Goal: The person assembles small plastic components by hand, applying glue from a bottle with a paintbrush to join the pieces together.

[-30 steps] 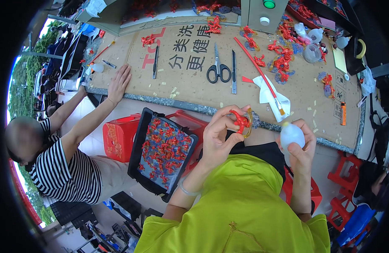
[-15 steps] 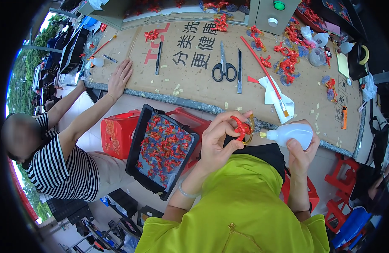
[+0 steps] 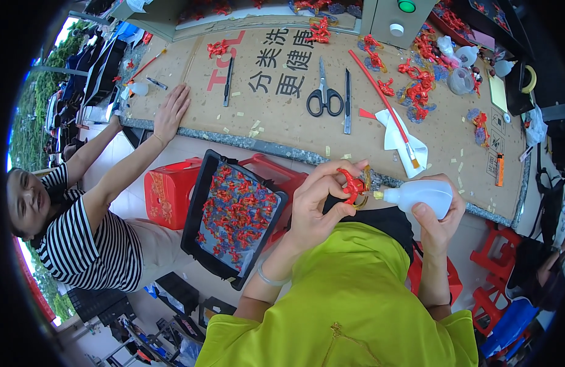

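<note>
My left hand [image 3: 312, 207] pinches a small red figurine [image 3: 353, 186] with a translucent yellow ring-like part and a clear bluish base. It is held just past the table's front edge, in front of my body. My right hand [image 3: 438, 225] is wrapped round a white plastic squeeze bottle [image 3: 428, 197], lying almost level. The bottle's narrow yellowish tip points left at the figurine's base, very close to it; whether they touch I cannot tell.
On the cardboard-covered table [image 3: 190, 131] lie scissors [image 3: 324, 98], a knife [image 3: 348, 104], a red-handled brush [image 3: 386, 110] on white paper and several red figurines [image 3: 419, 85]. A tray of figurines [image 3: 236, 214] rests on red stools at left, beside a person in a striped shirt [image 3: 114, 251].
My hands keep almost the same pose, figurine and bottle still held tip to base. The view has shifted very slightly, and the person at left has the head turned a little differently.
</note>
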The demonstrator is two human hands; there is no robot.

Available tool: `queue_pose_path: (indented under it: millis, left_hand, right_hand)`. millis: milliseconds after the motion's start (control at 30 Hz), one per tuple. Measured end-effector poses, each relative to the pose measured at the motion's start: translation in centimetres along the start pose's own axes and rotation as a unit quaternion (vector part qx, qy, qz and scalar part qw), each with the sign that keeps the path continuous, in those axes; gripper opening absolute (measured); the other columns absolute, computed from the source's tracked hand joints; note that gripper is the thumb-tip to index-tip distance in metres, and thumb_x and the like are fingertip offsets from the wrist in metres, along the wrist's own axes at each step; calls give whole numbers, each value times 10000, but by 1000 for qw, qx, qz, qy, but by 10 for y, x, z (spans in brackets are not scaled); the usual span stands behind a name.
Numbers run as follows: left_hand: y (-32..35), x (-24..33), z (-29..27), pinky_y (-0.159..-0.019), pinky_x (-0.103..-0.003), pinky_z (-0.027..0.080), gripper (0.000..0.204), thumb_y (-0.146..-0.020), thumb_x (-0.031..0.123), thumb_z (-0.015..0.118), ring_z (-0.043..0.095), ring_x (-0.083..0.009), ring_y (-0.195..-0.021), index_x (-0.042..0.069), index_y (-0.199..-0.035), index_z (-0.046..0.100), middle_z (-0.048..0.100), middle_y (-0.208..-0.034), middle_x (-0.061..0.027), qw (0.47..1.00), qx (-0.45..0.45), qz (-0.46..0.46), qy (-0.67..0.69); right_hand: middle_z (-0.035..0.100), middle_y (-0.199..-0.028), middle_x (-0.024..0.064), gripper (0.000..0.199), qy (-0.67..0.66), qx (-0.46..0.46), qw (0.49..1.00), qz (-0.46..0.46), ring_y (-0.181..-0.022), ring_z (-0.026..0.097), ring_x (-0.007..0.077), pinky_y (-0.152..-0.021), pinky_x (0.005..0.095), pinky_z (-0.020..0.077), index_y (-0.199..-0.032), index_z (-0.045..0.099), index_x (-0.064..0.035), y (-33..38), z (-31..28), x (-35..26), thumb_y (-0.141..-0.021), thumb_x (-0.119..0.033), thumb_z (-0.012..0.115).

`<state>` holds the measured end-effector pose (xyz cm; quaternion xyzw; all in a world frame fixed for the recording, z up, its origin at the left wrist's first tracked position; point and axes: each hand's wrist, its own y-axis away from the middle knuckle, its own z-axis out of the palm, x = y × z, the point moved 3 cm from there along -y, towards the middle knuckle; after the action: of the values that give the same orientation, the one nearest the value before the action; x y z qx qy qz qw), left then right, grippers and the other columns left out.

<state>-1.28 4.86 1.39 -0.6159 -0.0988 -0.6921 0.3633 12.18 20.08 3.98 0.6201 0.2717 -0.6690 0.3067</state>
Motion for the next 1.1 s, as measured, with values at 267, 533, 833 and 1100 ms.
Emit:
queue_pose_path:
  millis: [267,533,833,1100]
  left_hand:
    - [0,0,-1,-948,-420,461,238,-765,-15,681,499,-401,-1175,-32,-752,444,494,-1160,-185,1000,-4,0,-25]
    - [1,2,-1,-931,-418,473,224,-754,-36,678,513,-395,-1162,-40,-749,453,504,-1156,-194,998,10,0,-56]
    - [0,4,-4,-928,-412,474,266,-728,33,747,525,-367,-1153,-23,-756,488,503,-1170,-203,1000,10,-4,-22]
    - [4,-4,0,-898,-374,485,505,-722,-37,731,489,-378,-1184,62,-1030,343,492,-1160,-209,991,21,-50,120]
  right_hand:
    - [656,-837,94,296,46,-7,998,-36,-736,618,119,-660,236,472,-918,601,39,2,3,-12,-696,-117,720]
    - [666,-768,139,326,216,-38,949,-226,-586,621,189,-547,252,475,-894,610,45,6,9,-29,-626,-70,756]
    - [659,-741,133,404,245,-47,920,-302,-541,586,206,-488,254,431,-906,613,46,12,15,-30,-588,-99,816]
    - [660,-768,159,353,184,-26,960,-209,-645,647,212,-604,275,494,-884,610,50,6,8,-21,-594,-66,774]
